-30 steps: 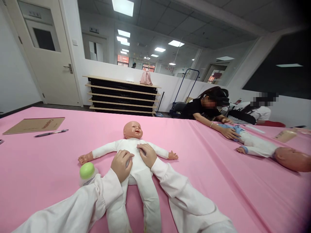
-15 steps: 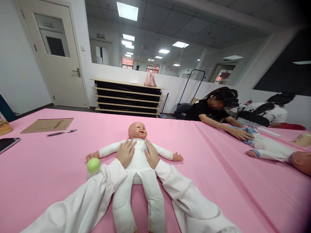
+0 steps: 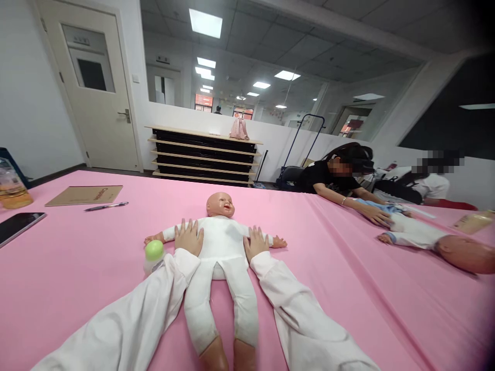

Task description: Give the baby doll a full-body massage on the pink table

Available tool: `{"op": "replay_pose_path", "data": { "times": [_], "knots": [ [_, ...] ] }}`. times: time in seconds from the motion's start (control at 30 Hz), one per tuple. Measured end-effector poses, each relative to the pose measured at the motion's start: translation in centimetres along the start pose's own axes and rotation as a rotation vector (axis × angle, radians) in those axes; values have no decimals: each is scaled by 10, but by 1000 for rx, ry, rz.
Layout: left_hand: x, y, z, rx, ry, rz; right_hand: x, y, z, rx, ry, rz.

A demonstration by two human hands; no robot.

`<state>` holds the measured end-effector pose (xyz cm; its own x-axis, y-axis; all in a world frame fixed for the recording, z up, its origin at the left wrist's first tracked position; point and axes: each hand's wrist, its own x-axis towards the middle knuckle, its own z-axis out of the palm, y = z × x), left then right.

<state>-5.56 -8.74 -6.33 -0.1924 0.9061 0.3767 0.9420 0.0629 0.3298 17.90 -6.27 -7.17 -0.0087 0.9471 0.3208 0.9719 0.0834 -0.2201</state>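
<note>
A baby doll (image 3: 222, 239) with a white cloth body lies on its back, head away from me, arms spread wide. My left hand (image 3: 189, 238) rests with fingers stretched out over the doll's upper arm and side, on the left. On the other side my right hand (image 3: 256, 243) lies likewise across the upper arm, fingers apart. Neither hand holds anything. Close to my left sleeve stands a small bottle with a green cap (image 3: 154, 251), partly hidden by the sleeve, near the doll's hand.
Pink cloth (image 3: 317, 268) covers the table. At the left are a brown notebook (image 3: 85, 195), a pen (image 3: 106, 206), a phone (image 3: 19, 226) and a drink bottle (image 3: 13, 185). On the right, a co-worker (image 3: 336, 178) handles another doll (image 3: 421, 232).
Both my hands have moved apart, from the doll's chest outward to its upper arms. The view has shifted slightly, showing more of the doll's legs. The co-worker's hands remain at the other doll.
</note>
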Motion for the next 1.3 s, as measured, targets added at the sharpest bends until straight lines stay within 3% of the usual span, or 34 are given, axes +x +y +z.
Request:
{"op": "replay_pose_path", "data": {
  "times": [0.1,0.3,0.47,0.57,0.67,0.77,0.83,1.0,1.17,1.3],
  "knots": [
    [-4,-2,-3,69,61,-71,-6,-4,-10,-156,130,135],
    [-4,-3,-4,25,71,-54,-9,-7,-14,-216,288,-227],
    [-4,-3,-3,-69,132,0,-9,-5,-11,-171,328,-270],
    [-2,-5,-1,-175,172,90,-7,-4,-11,-93,288,-280],
    [3,-7,4,-324,182,281,-4,-4,-12,27,193,-342],
    [10,-9,12,-446,74,471,1,-5,-13,111,59,-446],
    [12,-10,15,-462,-24,509,3,-7,-14,133,-42,-472],
    [12,-7,14,-302,-158,379,5,-8,-12,71,-119,-373],
    [9,-6,7,-82,-93,196,-1,-6,-9,-61,-99,-167],
    [2,-9,2,64,0,38,-8,-6,-8,-144,-9,-18]
  ]
}}
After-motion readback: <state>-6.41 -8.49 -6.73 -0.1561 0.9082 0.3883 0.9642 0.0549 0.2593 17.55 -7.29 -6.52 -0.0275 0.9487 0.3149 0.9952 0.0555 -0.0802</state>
